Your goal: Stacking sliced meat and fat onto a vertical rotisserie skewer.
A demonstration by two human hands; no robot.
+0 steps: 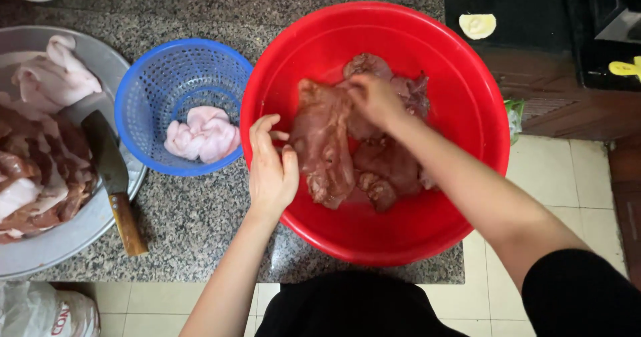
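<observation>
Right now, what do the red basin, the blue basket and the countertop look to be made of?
Red basin: probably plastic, smooth with a soft sheen and a uniform colour. Blue basket: moulded plastic, its walls pierced with a regular grid of holes. Countertop: speckled grey and black, seemingly polished granite or a similar stone.

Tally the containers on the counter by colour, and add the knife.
Red basin: 1, holding raw meat, with the left hand at its rim and the right hand on the meat
Blue basket: 1
Metal tray: 1
Knife: 1
Total: 4
</observation>
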